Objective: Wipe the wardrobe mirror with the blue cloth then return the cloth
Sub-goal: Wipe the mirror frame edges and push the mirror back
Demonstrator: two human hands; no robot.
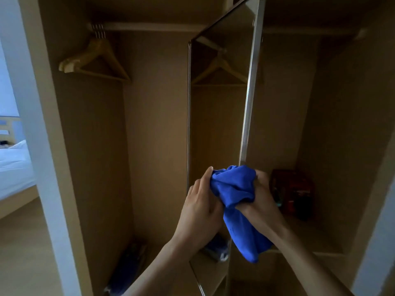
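I have the blue cloth bunched up between both hands, low down in front of the wardrobe mirror, which stands swung out edge-on to me inside the open wardrobe. My left hand curls round the wad from the left with the thumb up against its top. My right hand grips it from the right, and a long tail of cloth hangs down below my right wrist. The cloth is not pressed flat to the glass; it sits just in front of the mirror's lower part, and I cannot tell whether it touches. From this I judge that I'm gathering the cloth into a pad, so the wiping is either about to start or only partly done. The glass shows no streaks that would settle it. Returning the cloth is clearly left to do, and I can't see where it belongs. Wooden hangers hang on the rail to the upper left.
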